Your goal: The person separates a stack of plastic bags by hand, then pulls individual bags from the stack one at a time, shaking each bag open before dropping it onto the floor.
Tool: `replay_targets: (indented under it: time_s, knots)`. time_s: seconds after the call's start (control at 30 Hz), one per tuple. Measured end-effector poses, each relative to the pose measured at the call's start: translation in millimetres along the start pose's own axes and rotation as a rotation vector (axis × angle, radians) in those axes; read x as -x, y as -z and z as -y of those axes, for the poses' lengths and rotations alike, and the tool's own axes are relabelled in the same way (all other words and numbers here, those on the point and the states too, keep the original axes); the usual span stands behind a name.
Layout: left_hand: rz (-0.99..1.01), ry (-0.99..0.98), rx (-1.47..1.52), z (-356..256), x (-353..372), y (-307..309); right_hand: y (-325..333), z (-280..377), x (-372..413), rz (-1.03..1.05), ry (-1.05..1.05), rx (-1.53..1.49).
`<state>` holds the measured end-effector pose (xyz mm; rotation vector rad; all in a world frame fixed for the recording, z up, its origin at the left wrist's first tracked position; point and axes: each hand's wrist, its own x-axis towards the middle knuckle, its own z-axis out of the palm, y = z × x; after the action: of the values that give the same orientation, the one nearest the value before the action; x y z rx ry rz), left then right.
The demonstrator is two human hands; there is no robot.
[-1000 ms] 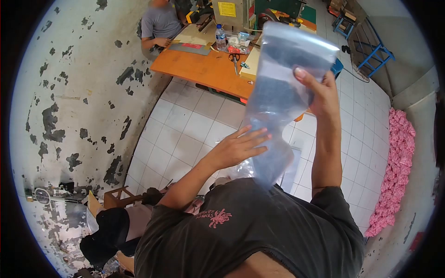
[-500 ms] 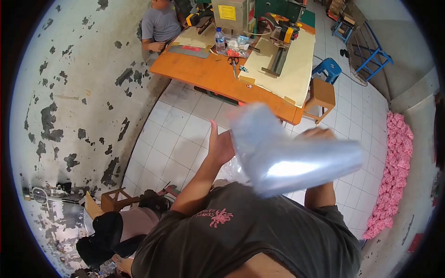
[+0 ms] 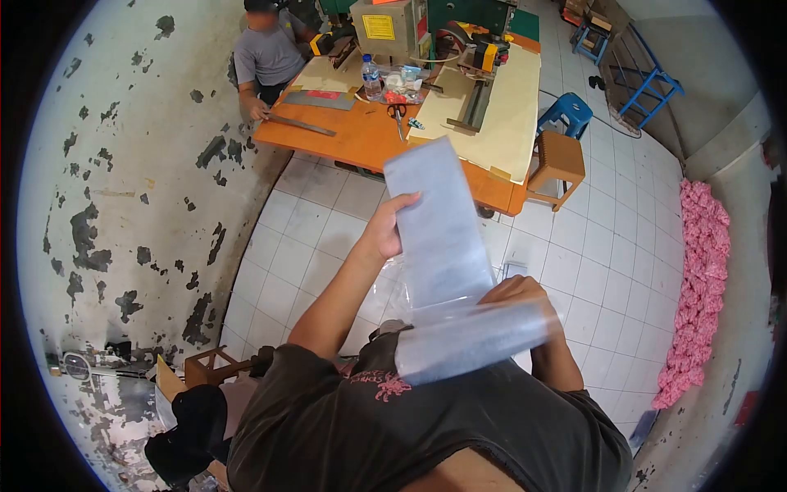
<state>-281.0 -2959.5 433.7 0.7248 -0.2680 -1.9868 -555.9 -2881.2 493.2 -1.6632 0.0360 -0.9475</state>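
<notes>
Clear bluish plastic sheeting (image 3: 438, 221) hangs in front of my chest, with a flat upper length and a blurred lower part (image 3: 471, 344) folded across my shirt. My left hand (image 3: 387, 228) grips the left edge of the upper length, thumb lying on top and the other fingers hidden behind. At the right edge, close to the fold, my right hand (image 3: 518, 293) is closed on the sheeting with its knuckles up. Thin, crinkled clear film (image 3: 392, 283) dangles below my left hand.
Ahead stands an orange table (image 3: 369, 135) with a machine (image 3: 389, 31), scissors (image 3: 398, 119) and a water bottle (image 3: 371, 78). Another person (image 3: 266, 53) at its left side holds a long flat strip (image 3: 302, 125). A brown stool (image 3: 559, 160) and blue stool (image 3: 567, 115) are at the right.
The sheeting has swung from a blurred bundle into an upright upper length and a lower fold. My left hand has closed on its edge. The other person now holds a strip over the table.
</notes>
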Motion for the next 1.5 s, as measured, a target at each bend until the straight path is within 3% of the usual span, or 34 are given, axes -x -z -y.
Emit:
replay_targets:
  time_s: [0.17,0.23,0.3,0.37,0.43,0.5,0.53,0.57,0.6,0.63,0.67,0.7,0.77,0.8,0.9,0.97,1.03,1.07,1.13,1.17,1.3,1.33,1.37,1.43,1.5]
  knots:
    - [0.039,-0.063,-0.052,-24.0,-10.3,-38.1,9.4,-4.2,5.7,-0.127,-0.123,0.1]
    - [0.056,-0.378,-0.216,-28.3,-9.7,-50.5,7.3,-3.6,12.0,-0.222,-0.124,0.014]
    - [0.027,-0.506,-0.296,-36.4,-3.1,-68.1,8.1,-2.1,16.8,-0.41,-0.138,-0.153]
    - [-0.003,-0.628,-0.372,-39.0,4.5,-83.6,13.2,2.4,12.9,-0.429,-0.162,-0.055]
    - [0.101,-0.751,-0.506,-38.7,10.6,-94.6,28.4,-15.2,18.9,-0.3,0.131,-0.437]
    - [0.138,-0.838,-0.605,-29.6,16.7,-98.5,39.6,-30.8,27.0,-0.475,0.206,-0.828]
    - [0.179,-0.922,-0.705,-23.8,21.0,-98.2,49.9,-37.4,25.9,-0.757,0.158,-0.933]
    - [0.176,-0.919,-0.701,-21.4,26.5,-96.2,58.2,-46.1,24.1,-1.04,0.106,-1.027]
    - [0.233,-0.87,-0.77,-21.0,32.4,-93.7,63.5,-60.5,24.4,-1.038,0.101,-1.025]
    - [0.289,-0.82,-0.84,-18.7,38.7,-91.5,67.4,-79.0,25.5,-1.071,-0.064,-1.052]
    - [0.302,-0.648,-0.618,-7.8,48.3,-89.7,68.5,-92.2,24.6,-1.098,-0.228,-1.075]
    - [0.357,-0.919,-0.913,-1.0,46.1,-73.6,68.6,-103.5,26.1,-1.093,-0.23,-1.077]
    - [0.498,-1.068,-1.112,13.4,46.3,-52.0,59.2,-118.6,24.1,-0.811,-0.606,-0.913]
    - [0.573,-0.967,-1.068,22.0,55.6,-52.7,33.4,-83.9,-16.7,-0.869,-0.496,-0.853]
    - [0.634,-0.715,-1.15,54.6,71.3,-38.3,43.6,-106.2,-28.3,-0.768,-0.429,-1.074]
    - [0.602,-0.64,-1.18,64.5,77.4,-32.5,69.7,-153.2,2.3,-0.81,-0.521,-1.13]
    - [0.558,-0.663,-1.107,64.5,86.6,-34.3,73.9,-167.4,10.2,-0.883,-0.642,-0.939]
    - [0.579,-0.573,-1.097,61.0,90.3,-33.3,79.1,-163.1,7.0,-0.879,-0.651,-0.942]
    - [0.6,-0.488,-1.085,59.6,92.8,-29.3,100.0,-151.8,-11.3,-0.668,-0.756,-0.845]
    - [0.583,-0.471,-1.221,60.4,91.5,-24.4,105.9,-143.9,-23.5,-0.618,-0.764,-0.818]
    - [0.593,-0.524,-1.661,66.0,79.9,-18.4,105.4,-90.8,-80.2,-0.675,-0.717,-0.511]
    - [0.649,-0.672,-1.73,65.0,75.0,-18.4,114.5,-93.1,-84.2,-0.717,-0.572,-0.305]
    - [0.642,-0.672,-1.727,62.9,76.7,-18.5,103.0,-60.0,-101.7,-0.718,-0.534,-0.314]
    - [0.501,-0.893,-1.864,57.4,86.8,-21.9,102.1,-34.0,-108.1,-0.764,-0.476,-0.108]
    - [0.524,-0.867,-1.795,47.0,96.8,-17.5,84.9,-10.4,-110.9,-0.733,-0.398,-0.054]
